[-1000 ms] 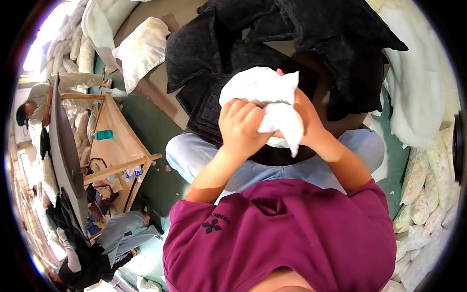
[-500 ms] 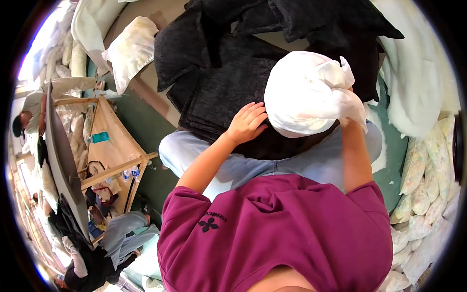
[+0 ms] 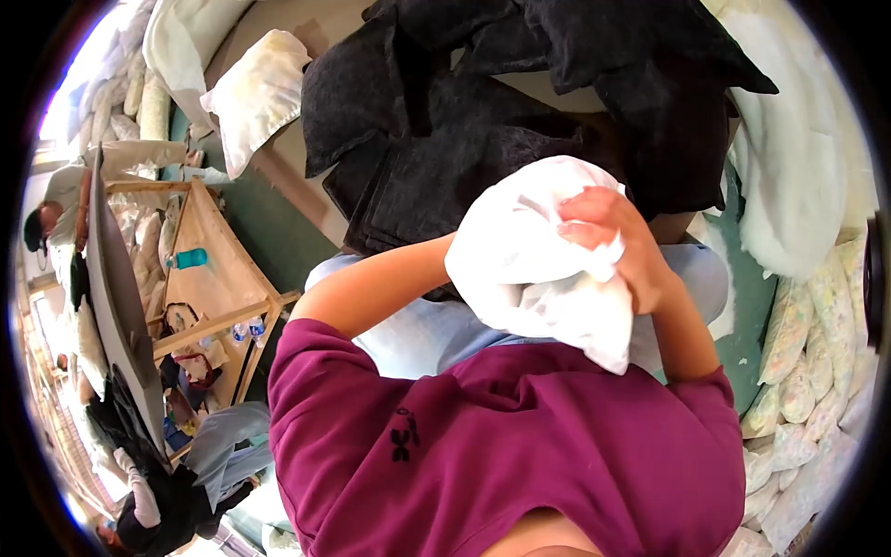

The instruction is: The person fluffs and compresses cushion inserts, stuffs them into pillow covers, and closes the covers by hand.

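A white cushion insert [image 3: 529, 251], bunched into a rounded bundle, is held over my lap, close to my shirt. My right hand [image 3: 617, 237] is closed on its upper right side, fingers bent over the cloth. My left forearm [image 3: 390, 278] reaches to the insert's left edge; the hand itself is hidden behind it. Just beyond lies a stack of flat black cushion covers [image 3: 418, 186]. Around that stack are plump black cushions [image 3: 357, 102], with another black cushion [image 3: 654, 56] at the upper right.
A second white cushion [image 3: 255, 97] lies at the upper left. White batting [image 3: 789, 176] hangs at the right, above stuffed clear bags [image 3: 798, 371]. To the left stand a wooden-framed table [image 3: 218, 269] with a teal object, and other people, one in a black top [image 3: 176, 511].
The white insert has come down and left, nearer my body. My left hand has gone from beside it to behind it, and my right hand now shows on top.
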Demonstrator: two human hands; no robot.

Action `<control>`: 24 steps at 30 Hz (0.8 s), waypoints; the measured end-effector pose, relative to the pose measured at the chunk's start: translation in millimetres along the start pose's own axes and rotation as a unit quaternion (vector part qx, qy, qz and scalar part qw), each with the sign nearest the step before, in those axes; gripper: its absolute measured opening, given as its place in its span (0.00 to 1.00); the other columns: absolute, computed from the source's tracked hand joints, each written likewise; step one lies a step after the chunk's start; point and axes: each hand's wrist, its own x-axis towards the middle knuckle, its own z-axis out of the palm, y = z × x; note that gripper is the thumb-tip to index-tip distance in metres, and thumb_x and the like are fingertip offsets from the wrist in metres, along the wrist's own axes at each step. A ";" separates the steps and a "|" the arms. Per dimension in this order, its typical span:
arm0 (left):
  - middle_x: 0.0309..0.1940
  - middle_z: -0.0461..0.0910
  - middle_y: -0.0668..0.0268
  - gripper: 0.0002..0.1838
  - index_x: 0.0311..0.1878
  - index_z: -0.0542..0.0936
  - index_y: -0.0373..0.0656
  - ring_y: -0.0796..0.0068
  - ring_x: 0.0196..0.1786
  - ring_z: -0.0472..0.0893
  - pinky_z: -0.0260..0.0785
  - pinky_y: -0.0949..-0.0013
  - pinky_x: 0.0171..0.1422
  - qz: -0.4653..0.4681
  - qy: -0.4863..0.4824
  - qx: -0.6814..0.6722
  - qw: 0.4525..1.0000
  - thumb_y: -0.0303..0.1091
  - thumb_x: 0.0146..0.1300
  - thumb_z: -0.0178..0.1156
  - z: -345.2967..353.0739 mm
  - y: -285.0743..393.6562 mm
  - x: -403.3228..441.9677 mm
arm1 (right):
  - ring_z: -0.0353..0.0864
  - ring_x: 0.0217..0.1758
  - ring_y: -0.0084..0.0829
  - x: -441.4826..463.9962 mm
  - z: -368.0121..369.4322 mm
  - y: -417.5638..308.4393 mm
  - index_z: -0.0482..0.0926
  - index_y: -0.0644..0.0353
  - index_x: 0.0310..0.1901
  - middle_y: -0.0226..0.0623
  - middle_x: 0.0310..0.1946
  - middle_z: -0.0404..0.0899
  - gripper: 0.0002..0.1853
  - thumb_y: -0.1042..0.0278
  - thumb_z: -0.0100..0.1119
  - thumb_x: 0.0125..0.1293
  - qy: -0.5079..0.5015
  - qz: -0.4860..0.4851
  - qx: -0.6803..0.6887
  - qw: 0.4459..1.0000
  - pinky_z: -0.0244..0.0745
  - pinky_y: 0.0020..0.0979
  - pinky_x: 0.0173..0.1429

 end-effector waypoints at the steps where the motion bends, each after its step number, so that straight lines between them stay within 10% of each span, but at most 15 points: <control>1: 0.66 0.74 0.66 0.26 0.64 0.76 0.45 0.69 0.70 0.69 0.58 0.66 0.75 0.034 0.005 0.049 0.998 0.44 0.65 0.58 9.9 -6.4 2.6 | 0.75 0.53 0.43 1.3 1.6 -6.7 0.81 0.55 0.55 0.41 0.49 0.77 0.22 0.58 0.56 0.60 -0.009 0.020 -0.030 0.999 0.66 0.41 0.64; 7: 0.63 0.77 0.66 0.25 0.61 0.79 0.45 0.69 0.67 0.72 0.60 0.67 0.72 0.143 -0.047 0.230 0.962 0.47 0.65 0.59 59.7 -55.6 3.8 | 0.76 0.44 0.42 -56.8 -5.4 30.6 0.82 0.50 0.42 0.39 0.40 0.75 0.13 0.62 0.61 0.54 -0.105 0.028 -0.193 0.975 0.71 0.41 0.54; 10: 0.43 0.85 0.68 0.19 0.42 0.87 0.47 0.69 0.51 0.79 0.66 0.66 0.61 0.075 -0.372 0.236 0.894 0.53 0.61 0.62 -5.4 -23.4 34.8 | 0.77 0.41 0.43 -85.1 -29.3 43.7 0.79 0.53 0.36 0.38 0.35 0.75 0.09 0.65 0.62 0.52 -0.213 0.126 -0.189 0.950 0.72 0.41 0.46; 15: 0.31 0.84 0.65 0.20 0.27 0.86 0.47 0.65 0.44 0.80 0.69 0.67 0.55 0.102 -0.362 0.163 0.912 0.55 0.57 0.64 -9.5 -3.4 40.7 | 0.81 0.39 0.42 -91.8 -10.0 91.4 0.81 0.53 0.38 0.36 0.34 0.79 0.09 0.63 0.59 0.57 -0.234 0.140 -0.187 0.944 0.75 0.41 0.44; 17: 0.33 0.85 0.64 0.19 0.28 0.87 0.47 0.63 0.43 0.81 0.70 0.66 0.54 0.036 -0.439 0.188 0.878 0.54 0.59 0.63 -22.4 4.6 38.5 | 0.86 0.37 0.39 -58.8 16.8 85.1 0.86 0.51 0.35 0.35 0.32 0.84 0.09 0.63 0.57 0.57 -0.343 0.195 -0.280 0.875 0.78 0.41 0.41; 20: 0.26 0.84 0.64 0.18 0.27 0.86 0.46 0.57 0.29 0.83 0.76 0.58 0.48 0.192 -0.435 0.296 0.828 0.52 0.60 0.62 -38.3 8.9 16.7 | 0.87 0.38 0.35 -24.9 68.4 94.4 0.87 0.49 0.30 0.36 0.33 0.87 0.06 0.66 0.61 0.51 -0.391 0.235 -0.295 0.840 0.79 0.39 0.40; 22: 0.22 0.82 0.66 0.19 0.24 0.85 0.48 0.61 0.28 0.82 0.74 0.59 0.42 0.053 -0.364 0.276 0.888 0.52 0.60 0.62 -28.0 7.3 -2.7 | 0.87 0.39 0.36 20.9 114.8 104.2 0.87 0.48 0.28 0.36 0.32 0.87 0.06 0.61 0.64 0.49 -0.493 0.221 -0.401 0.740 0.78 0.38 0.38; 24: 0.23 0.81 0.68 0.19 0.22 0.84 0.49 0.68 0.29 0.81 0.71 0.65 0.40 0.027 -0.357 0.228 0.906 0.53 0.59 0.63 -51.2 5.0 -2.0 | 0.87 0.38 0.38 41.6 157.5 127.6 0.87 0.50 0.26 0.38 0.32 0.87 0.08 0.58 0.65 0.46 -0.333 0.264 -0.301 0.854 0.79 0.38 0.40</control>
